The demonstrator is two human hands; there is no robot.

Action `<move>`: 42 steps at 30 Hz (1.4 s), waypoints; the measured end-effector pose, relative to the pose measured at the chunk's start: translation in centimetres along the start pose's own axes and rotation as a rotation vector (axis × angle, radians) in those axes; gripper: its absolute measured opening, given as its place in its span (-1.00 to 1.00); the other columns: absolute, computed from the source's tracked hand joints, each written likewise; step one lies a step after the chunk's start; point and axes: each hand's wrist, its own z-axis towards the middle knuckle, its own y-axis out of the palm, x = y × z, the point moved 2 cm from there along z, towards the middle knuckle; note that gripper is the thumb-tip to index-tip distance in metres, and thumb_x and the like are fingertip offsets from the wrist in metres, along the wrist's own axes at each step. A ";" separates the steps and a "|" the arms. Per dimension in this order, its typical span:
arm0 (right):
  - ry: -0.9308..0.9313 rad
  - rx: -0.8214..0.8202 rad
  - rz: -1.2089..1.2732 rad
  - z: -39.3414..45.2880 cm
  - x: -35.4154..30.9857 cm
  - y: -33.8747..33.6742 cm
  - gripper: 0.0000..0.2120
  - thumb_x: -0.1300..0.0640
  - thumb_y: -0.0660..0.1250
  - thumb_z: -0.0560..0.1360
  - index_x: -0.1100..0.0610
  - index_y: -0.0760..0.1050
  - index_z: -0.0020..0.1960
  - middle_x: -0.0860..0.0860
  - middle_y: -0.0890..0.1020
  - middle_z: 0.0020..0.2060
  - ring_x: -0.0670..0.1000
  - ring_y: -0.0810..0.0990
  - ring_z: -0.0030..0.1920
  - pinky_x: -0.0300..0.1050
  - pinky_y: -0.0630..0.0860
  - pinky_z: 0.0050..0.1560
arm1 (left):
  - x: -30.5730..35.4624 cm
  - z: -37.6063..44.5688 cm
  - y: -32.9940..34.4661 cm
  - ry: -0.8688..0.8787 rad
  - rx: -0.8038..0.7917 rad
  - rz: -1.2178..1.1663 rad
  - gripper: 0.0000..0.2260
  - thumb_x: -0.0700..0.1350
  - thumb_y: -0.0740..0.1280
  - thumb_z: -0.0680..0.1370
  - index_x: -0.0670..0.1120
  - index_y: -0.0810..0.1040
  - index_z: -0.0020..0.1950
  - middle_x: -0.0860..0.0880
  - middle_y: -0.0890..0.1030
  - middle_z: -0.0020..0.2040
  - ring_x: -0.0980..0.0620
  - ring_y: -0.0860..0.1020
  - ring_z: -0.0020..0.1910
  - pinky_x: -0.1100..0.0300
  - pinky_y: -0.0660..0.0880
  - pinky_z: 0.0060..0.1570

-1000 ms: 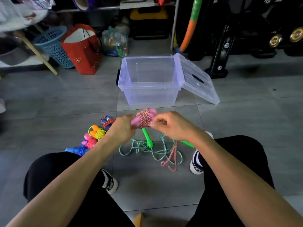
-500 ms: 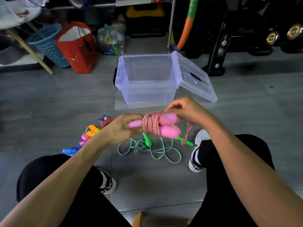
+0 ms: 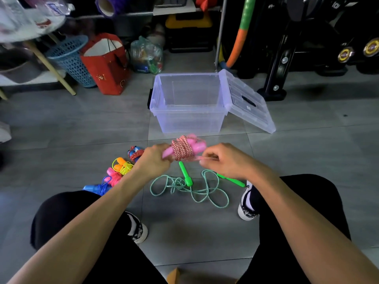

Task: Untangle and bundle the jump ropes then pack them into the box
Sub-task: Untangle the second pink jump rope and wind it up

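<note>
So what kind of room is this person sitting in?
Probably a home storeroom or garage. Cluttered shelves line the back, a laundry basket and red bag stand on the tiled floor, and black exercise equipment stands at the right.

Blurred pink rope bundle (image 3: 185,149), blue handles (image 3: 93,188) behind knee.

The right hand (image 3: 225,160) has dropped from above the pink rope bundle (image 3: 182,149) to pinch its loose end.
</note>
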 end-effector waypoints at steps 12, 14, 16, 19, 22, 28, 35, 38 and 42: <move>-0.053 0.134 0.140 0.3 0.0 -1.5 -0.84 0.01 0.34 0.56 0.03 0.58 -0.17 -0.02 0.54 -0.44 -0.06 0.46 -0.44 -0.01 0.48 -0.34 | 1.5 -1.1 1.4 0.441 -0.173 0.364 -0.73 -0.16 0.31 0.49 0.06 0.54 0.17 0.04 0.58 0.06 -0.06 0.55 0.06 -0.02 0.51 0.00; -0.023 0.163 0.153 0.9 0.7 -1.8 -0.85 0.04 0.37 0.54 0.05 0.59 -0.17 -0.05 0.53 -0.45 -0.06 0.46 -0.44 -0.03 0.49 -0.33 | 1.7 -1.5 1.8 0.523 -0.190 0.243 -0.71 -0.17 0.29 0.45 0.06 0.55 0.13 0.07 0.58 0.03 -0.03 0.55 0.02 -0.03 0.52 -0.04; 0.034 0.180 0.151 1.4 1.7 -2.4 -0.88 0.06 0.41 0.51 0.07 0.60 -0.17 -0.09 0.54 -0.45 -0.11 0.46 -0.45 -0.07 0.47 -0.31 | 1.7 -1.7 1.9 0.566 -0.192 0.119 -0.68 -0.19 0.28 0.42 0.05 0.55 0.14 0.10 0.59 0.00 0.03 0.55 -0.03 0.03 0.53 -0.06; 0.083 0.179 0.278 1.7 2.7 -3.2 -0.93 0.12 0.44 0.49 0.10 0.63 -0.14 -0.12 0.59 -0.39 -0.26 0.48 -0.43 -0.27 0.43 -0.28 | 2.0 -1.9 0.9 0.566 -0.166 -0.136 -0.78 -0.24 0.36 0.50 -0.06 0.60 0.12 0.14 0.62 -0.06 0.15 0.58 -0.09 0.25 0.50 -0.06; 0.083 0.162 0.434 1.4 2.8 -3.6 -0.95 0.17 0.39 0.52 0.08 0.62 -0.11 -0.03 0.63 -0.28 -0.18 0.53 -0.32 -0.33 0.44 -0.26 | 2.3 -2.2 -0.3 0.452 -0.141 -0.368 -0.81 -0.28 0.41 0.52 0.00 0.62 0.02 0.21 0.64 -0.13 0.26 0.57 -0.13 0.36 0.48 -0.07; 0.098 0.169 0.576 1.3 1.6 -2.7 -0.94 0.35 0.30 0.55 0.26 0.53 -0.05 -0.03 0.56 -0.43 -0.13 0.42 -0.48 -0.25 0.39 -0.40 | 2.4 -2.9 0.1 0.186 -0.206 -0.939 -0.93 -0.24 0.33 0.55 -0.19 0.57 0.01 -0.09 0.62 -0.15 0.00 0.56 -0.23 0.16 0.55 -0.13; 0.039 0.270 0.669 1.5 -0.3 -1.4 -0.88 0.29 0.32 0.54 0.08 0.46 -0.06 0.03 0.53 -0.43 -0.05 0.43 -0.45 -0.20 0.41 -0.39 | 3.3 -2.5 0.2 -0.197 -0.205 -1.511 -0.83 -0.18 0.17 0.62 -0.23 0.50 0.04 -0.10 0.53 -0.26 0.05 0.44 -0.45 0.20 0.50 -0.38; -0.005 0.284 0.705 1.5 -1.0 -1.4 -0.85 0.36 0.31 0.51 0.14 0.55 -0.11 0.06 0.53 -0.40 -0.06 0.46 -0.43 -0.18 0.45 -0.34 | 3.5 -2.5 0.6 -0.242 -0.218 -1.447 -0.87 -0.22 0.14 0.63 -0.22 0.44 0.07 -0.10 0.55 -0.29 0.05 0.43 -0.48 0.20 0.48 -0.42; -0.023 0.259 0.707 1.3 -1.6 -1.3 -0.79 0.41 0.35 0.44 0.12 0.58 -0.11 0.09 0.54 -0.29 -0.03 0.49 -0.35 -0.15 0.47 -0.22 | 3.3 -2.3 0.8 -0.180 -0.186 -1.312 -0.71 -0.23 0.23 0.61 0.00 0.43 0.30 -0.17 0.61 -0.21 -0.02 0.51 -0.42 0.14 0.53 -0.38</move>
